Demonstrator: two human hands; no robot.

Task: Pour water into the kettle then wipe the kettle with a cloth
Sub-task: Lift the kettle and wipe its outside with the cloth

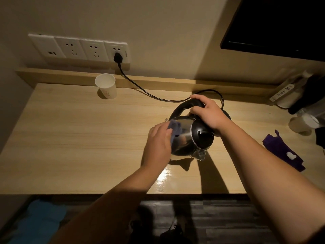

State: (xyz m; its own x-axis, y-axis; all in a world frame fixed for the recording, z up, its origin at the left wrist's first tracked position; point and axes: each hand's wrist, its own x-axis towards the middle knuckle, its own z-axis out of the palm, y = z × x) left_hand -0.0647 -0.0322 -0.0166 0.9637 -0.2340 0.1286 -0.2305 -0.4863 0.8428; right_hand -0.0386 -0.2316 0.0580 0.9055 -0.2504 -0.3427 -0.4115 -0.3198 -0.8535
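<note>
A steel kettle point(184, 138) with a black lid and a black loop handle stands tilted on the wooden desk point(79, 138), its spout toward me. My right hand point(206, 111) grips the handle at the top. My left hand point(158, 140) holds a small blue-grey cloth point(51, 126) pressed against the kettle's left side; most of the cloth is hidden under my fingers.
A white paper cup point(106, 85) stands at the back left. A black cord point(149, 92) runs from the wall sockets point(79, 49) to the kettle base behind my right hand. A purple cloth point(283, 150), another cup point(298, 125) and a power strip point(282, 92) lie at the right.
</note>
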